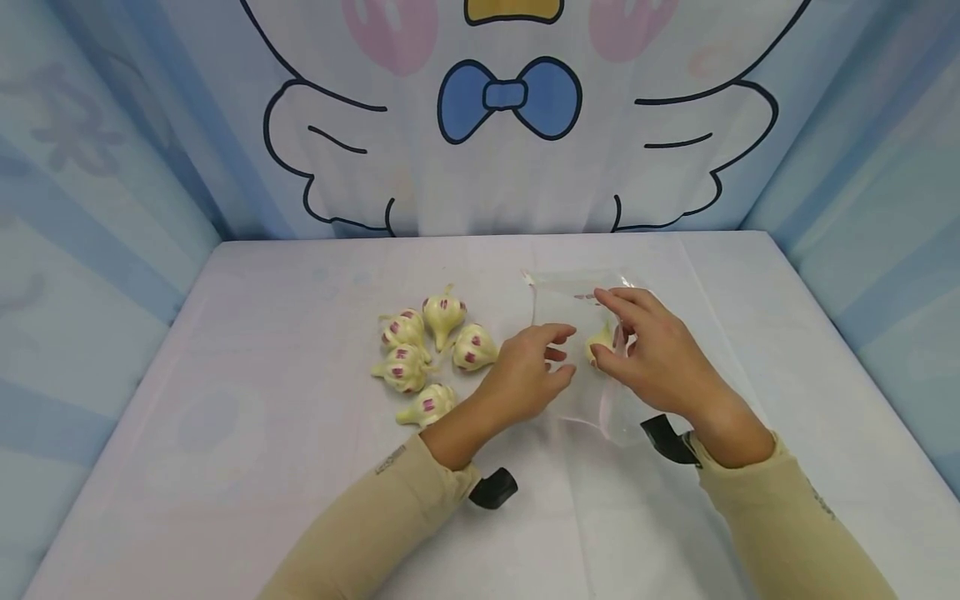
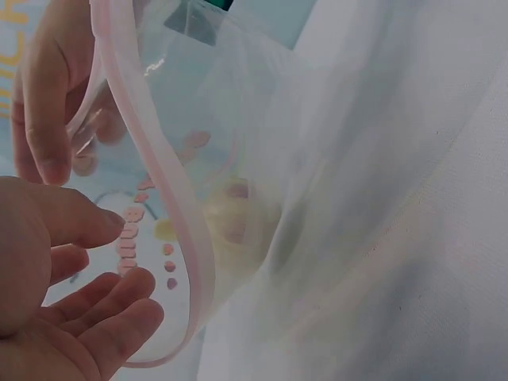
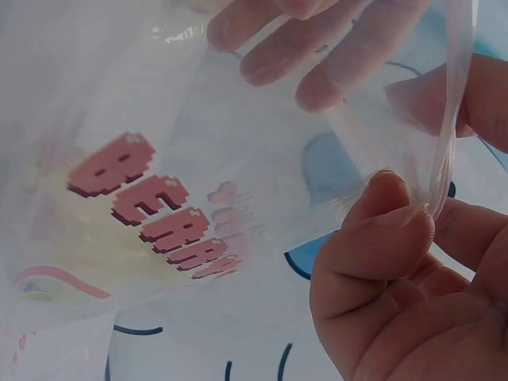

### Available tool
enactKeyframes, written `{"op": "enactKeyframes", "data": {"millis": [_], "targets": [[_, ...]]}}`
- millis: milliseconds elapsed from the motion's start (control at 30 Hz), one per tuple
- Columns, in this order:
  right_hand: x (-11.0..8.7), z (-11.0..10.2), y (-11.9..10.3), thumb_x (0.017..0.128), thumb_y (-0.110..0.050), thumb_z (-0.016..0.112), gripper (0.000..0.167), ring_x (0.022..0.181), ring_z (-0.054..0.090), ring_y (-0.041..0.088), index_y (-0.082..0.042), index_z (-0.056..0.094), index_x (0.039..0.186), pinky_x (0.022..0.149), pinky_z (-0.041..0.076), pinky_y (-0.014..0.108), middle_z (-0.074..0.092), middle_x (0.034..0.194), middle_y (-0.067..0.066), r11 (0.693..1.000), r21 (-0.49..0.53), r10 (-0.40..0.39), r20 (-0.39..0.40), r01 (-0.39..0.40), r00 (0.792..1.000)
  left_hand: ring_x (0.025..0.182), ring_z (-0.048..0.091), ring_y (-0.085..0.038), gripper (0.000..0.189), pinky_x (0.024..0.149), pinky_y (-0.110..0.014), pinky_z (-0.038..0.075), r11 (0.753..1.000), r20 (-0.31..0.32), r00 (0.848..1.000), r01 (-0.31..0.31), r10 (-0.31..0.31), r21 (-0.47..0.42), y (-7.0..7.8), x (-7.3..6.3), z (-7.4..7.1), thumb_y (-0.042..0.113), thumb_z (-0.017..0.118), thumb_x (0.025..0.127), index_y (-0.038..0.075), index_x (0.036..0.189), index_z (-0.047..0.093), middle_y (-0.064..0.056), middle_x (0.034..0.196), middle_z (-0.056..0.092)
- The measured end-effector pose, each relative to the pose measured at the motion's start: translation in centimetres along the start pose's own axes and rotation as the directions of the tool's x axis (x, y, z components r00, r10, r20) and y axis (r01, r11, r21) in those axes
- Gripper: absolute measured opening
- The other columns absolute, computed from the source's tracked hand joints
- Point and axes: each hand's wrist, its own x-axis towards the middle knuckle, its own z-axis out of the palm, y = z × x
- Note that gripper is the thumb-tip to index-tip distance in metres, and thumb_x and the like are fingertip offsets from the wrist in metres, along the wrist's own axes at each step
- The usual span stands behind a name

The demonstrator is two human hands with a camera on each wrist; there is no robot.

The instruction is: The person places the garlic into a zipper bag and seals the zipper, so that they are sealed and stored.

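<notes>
I hold a clear plastic bag [image 1: 573,400] right of centre in the frame, over the white surface [image 1: 225,417]. My right hand [image 1: 660,358] pinches the bag's rim between thumb and curled fingers; the right wrist view shows that grip plainly, at the lower right. My left hand [image 1: 525,371] is at the bag's mouth with its fingers parted and holding nothing, the thumb apart from the rest. In the right wrist view I see those fingers through the film, along the top of the frame.

Inside the bag, a garlic bulb [image 1: 598,340] shows pale yellow between my two hands in the head view; in the left wrist view it is blurred behind the film, near the middle. A pink strip [image 2: 186,214] edges the bag's mouth, and pink lettering [image 3: 151,206] on its side reads BERRY.

Five more garlic bulbs [image 1: 444,315] sit in a loose group on the surface, left of centre, yellowish with purple-red patches. One is just beside my left hand; another is lower down, near my left wrist.

I wear beige sleeves [image 1: 367,521]. Across the top of the frame, a printed curtain [image 1: 510,179] shows a blue bow tie [image 1: 510,96].
</notes>
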Motion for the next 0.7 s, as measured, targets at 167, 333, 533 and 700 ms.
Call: {"op": "enactKeyframes", "data": {"millis": [167,333,533,700], "targets": [[0.0,-0.1,0.0,0.087,-0.007,0.072,0.058,0.083,0.054,0.020,0.006,0.052,0.140,0.063,0.051,0.031,0.051,0.135,0.019,1.000,-0.001,0.010,0.002,-0.010,1.000,0.109,0.066,-0.018,0.049,0.089,-0.023,0.052,0.999,0.015,1.000,-0.027,0.028,-0.041,-0.2,-0.5,-0.6,0.008,0.072,0.092,0.002,0.138,0.056,-0.013,0.131,0.061],[-0.1,-0.2,0.0,0.087,-0.007,0.073,0.059,0.084,0.054,0.020,0.005,0.052,0.141,0.064,0.052,0.031,0.051,0.136,0.019,1.000,0.000,0.024,0.005,-0.024,1.000,0.115,0.062,-0.022,0.050,0.093,-0.028,0.052,0.997,0.032,0.997,-0.068,0.069,-0.027,-0.4,-1.2,-1.5,0.009,0.073,0.091,0.002,0.138,0.056,-0.011,0.134,0.059],[0.0,-0.1,0.0,0.087,-0.007,0.073,0.059,0.085,0.054,0.021,0.005,0.052,0.141,0.064,0.052,0.032,0.051,0.136,0.019,0.999,0.002,0.035,0.009,-0.035,0.999,0.116,0.061,-0.024,0.048,0.094,-0.030,0.051,0.997,0.051,0.996,-0.074,0.073,0.016,-0.7,-2.1,-2.7,0.013,0.074,0.091,0.005,0.137,0.059,-0.008,0.134,0.060],[-0.1,-0.2,-0.1,0.088,-0.008,0.073,0.060,0.086,0.054,0.021,0.004,0.051,0.142,0.066,0.053,0.034,0.050,0.136,0.019,0.998,0.004,0.056,0.017,-0.056,0.998,0.118,0.060,-0.021,0.049,0.096,-0.032,0.050,0.999,0.041,0.998,-0.039,0.038,0.020,-1.1,-3.2,-3.9,0.014,0.076,0.091,0.008,0.137,0.060,-0.005,0.135,0.060]]}}
